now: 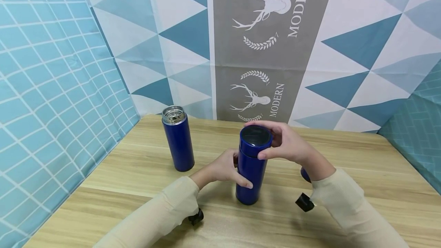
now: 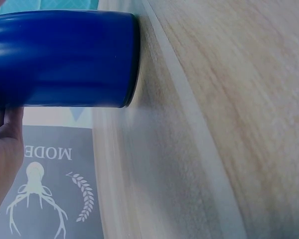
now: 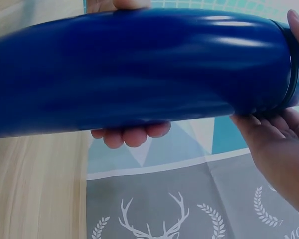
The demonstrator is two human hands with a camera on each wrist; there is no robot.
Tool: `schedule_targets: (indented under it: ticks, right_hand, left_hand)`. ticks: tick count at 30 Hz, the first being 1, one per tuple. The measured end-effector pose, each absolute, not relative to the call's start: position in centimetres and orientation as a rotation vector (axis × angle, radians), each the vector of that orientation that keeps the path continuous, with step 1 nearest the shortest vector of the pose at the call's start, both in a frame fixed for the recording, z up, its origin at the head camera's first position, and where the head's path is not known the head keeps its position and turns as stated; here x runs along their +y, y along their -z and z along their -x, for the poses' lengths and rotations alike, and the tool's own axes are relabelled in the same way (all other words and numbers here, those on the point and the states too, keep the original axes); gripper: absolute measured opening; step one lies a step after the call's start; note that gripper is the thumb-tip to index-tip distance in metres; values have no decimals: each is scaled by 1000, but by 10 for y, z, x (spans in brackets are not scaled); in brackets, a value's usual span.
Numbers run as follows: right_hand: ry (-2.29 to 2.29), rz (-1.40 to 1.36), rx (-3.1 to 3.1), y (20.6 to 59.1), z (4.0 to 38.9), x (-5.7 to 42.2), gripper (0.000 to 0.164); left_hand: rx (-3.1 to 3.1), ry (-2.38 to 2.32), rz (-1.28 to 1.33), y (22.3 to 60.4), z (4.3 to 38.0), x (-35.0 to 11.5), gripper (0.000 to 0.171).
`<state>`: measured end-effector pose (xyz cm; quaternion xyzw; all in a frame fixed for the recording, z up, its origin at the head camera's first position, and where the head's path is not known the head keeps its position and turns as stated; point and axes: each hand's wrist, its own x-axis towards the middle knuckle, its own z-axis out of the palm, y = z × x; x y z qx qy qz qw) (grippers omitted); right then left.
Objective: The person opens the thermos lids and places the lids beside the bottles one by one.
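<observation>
A blue vacuum flask (image 1: 251, 175) with a dark-topped lid (image 1: 255, 137) stands upright in front of me, between my two hands. My left hand (image 1: 225, 167) grips its body from the left, thumb across the front. Up at the top, my right hand (image 1: 291, 142) holds the lid between thumb and fingers. In the right wrist view the flask body (image 3: 139, 69) fills the frame, and the left hand's fingertips (image 3: 134, 137) show past its edge. Whether the flask's base (image 2: 132, 59) touches the table cannot be told.
A second blue flask (image 1: 179, 141), lidless with a bare steel mouth, stands at the left on the wooden table (image 1: 131, 186). Part of a small blue object (image 1: 305, 175) shows behind my right wrist. Patterned cloth (image 1: 186, 49) hangs behind the table.
</observation>
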<state>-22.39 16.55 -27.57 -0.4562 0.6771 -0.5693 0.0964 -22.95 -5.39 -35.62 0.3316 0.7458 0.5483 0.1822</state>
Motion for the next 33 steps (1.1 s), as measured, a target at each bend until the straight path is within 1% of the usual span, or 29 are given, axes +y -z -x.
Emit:
schedule_targets:
  ticks: [24,33]
  right_hand:
    - [1555,1488,1778,272,247,169,66]
    - [1545,1536,1644,271,251,167,68]
  left_hand:
    - [2099,-1559,-946,358,229,-54,62]
    - [2106,-1560,-960,358,230,-54,61]
